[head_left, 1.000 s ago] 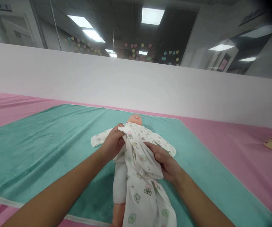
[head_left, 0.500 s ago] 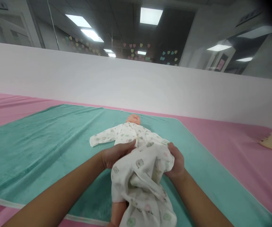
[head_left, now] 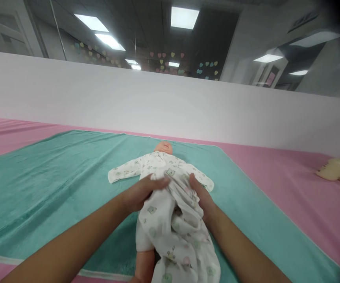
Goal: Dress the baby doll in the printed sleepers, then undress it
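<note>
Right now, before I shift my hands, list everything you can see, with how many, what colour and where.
Doll: 1, peach where bare, centre, lying face up
Long-sleeved top: 1, white with small prints, on the doll
Bunched cloth: 1, white with small prints, over the doll's lower body
Blanket: 1, teal, under the doll
Cover: pink, around the blanket
Unclear item: 1, pale yellow, far right
Low wall: 1, white, behind
Heart stickers: many, mixed pastels, above the wall
Lights: several, white, top
Left grip: 1, bare, holding the cloth's left side
Right grip: 1, bare, holding its right side
</note>
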Demonstrator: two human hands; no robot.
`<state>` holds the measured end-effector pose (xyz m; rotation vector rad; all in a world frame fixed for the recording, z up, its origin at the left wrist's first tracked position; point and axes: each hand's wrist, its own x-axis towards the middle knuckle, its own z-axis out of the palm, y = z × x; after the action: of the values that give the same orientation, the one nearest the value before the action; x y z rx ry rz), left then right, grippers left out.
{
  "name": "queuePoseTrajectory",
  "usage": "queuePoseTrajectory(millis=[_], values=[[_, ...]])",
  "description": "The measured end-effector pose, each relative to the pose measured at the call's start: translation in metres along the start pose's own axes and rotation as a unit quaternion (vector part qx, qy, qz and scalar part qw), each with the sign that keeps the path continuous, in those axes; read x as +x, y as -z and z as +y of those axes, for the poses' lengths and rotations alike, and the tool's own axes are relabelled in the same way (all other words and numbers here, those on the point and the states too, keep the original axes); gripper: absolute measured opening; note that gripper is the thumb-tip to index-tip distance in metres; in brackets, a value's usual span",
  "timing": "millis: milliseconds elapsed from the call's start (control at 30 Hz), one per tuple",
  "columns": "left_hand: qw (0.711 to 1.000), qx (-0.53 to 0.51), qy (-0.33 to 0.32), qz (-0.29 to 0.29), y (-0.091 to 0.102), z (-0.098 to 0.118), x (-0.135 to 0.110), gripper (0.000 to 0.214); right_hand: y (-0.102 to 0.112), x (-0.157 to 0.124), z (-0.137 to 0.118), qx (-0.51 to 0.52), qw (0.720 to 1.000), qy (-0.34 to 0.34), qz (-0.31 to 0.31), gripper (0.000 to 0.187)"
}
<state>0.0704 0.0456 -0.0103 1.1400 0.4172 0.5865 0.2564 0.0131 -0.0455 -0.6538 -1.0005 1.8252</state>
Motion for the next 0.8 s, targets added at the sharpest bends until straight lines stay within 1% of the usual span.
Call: queuePoseTrajectory(millis=[67, 100, 167, 200, 233, 267, 333, 400, 467, 500, 533, 567, 633, 667, 733, 800], values=[[0.997, -0.038, -0.05, 0.046, 0.003, 0.004, 0.002, 0.038, 0.002, -0.002, -0.001, -0.041, 0.996, -0.036, -0.069, 0.059], [0.995, -0.043, -0.063, 0.059, 0.004, 0.005, 0.003, 0.038, 0.002, -0.003, -0.001, -0.072, 0.989, -0.058, -0.112, 0.061], [0.995, -0.037, -0.064, 0.069, 0.006, 0.005, 0.004, 0.039, 0.001, -0.003, 0.001, -0.127, 0.969, -0.096, -0.191, 0.066], [0.995, -0.032, -0.058, 0.069, 0.006, 0.004, 0.004, 0.039, 0.001, -0.003, 0.002, -0.143, 0.961, -0.103, -0.215, 0.067], [0.996, -0.024, -0.05, 0.068, 0.006, 0.003, 0.004, 0.039, 0.0, -0.003, 0.004, -0.148, 0.958, -0.096, -0.225, 0.067], [0.997, -0.015, -0.043, 0.066, 0.006, 0.002, 0.003, 0.038, -0.001, -0.003, 0.005, -0.141, 0.962, -0.077, -0.222, 0.065], [0.998, 0.009, -0.028, 0.053, 0.008, 0.001, 0.002, 0.036, -0.002, -0.003, 0.004, -0.102, 0.979, -0.021, -0.176, 0.062], [0.999, 0.047, 0.003, 0.006, 0.011, 0.001, 0.001, 0.037, -0.003, -0.005, 0.001, -0.056, 0.992, 0.027, -0.112, 0.06], [0.992, 0.106, 0.039, -0.053, 0.011, 0.001, 0.0, 0.037, -0.006, -0.007, -0.004, -0.03, 0.997, 0.044, -0.058, 0.061], [0.986, 0.146, 0.051, -0.07, 0.01, 0.002, 0.0, 0.035, -0.008, -0.007, -0.007, -0.029, 0.998, 0.044, -0.039, 0.063], [0.978, 0.187, 0.058, -0.072, 0.009, 0.002, 0.0, 0.033, -0.009, -0.008, -0.009, -0.035, 0.998, 0.042, -0.026, 0.063], [0.972, 0.221, 0.059, -0.063, 0.007, 0.002, 0.0, 0.031, -0.011, -0.007, -0.011, -0.045, 0.998, 0.042, -0.017, 0.064], [0.968, 0.244, 0.044, -0.031, 0.003, 0.001, 0.0, 0.028, -0.014, -0.006, -0.013, -0.069, 0.996, 0.048, -0.005, 0.062], [0.974, 0.224, 0.028, -0.015, 0.002, 0.0, 0.001, 0.027, -0.016, -0.005, -0.014, -0.08, 0.995, 0.055, -0.004, 0.061], [0.992, 0.126, -0.013, 0.024, 0.003, -0.002, 0.004, 0.027, -0.017, -0.004, -0.015, -0.098, 0.993, 0.065, -0.017, 0.06], [0.997, 0.013, -0.046, 0.054, 0.006, -0.005, 0.008, 0.025, -0.017, -0.004, -0.014, -0.117, 0.99, 0.05, -0.058, 0.061]])
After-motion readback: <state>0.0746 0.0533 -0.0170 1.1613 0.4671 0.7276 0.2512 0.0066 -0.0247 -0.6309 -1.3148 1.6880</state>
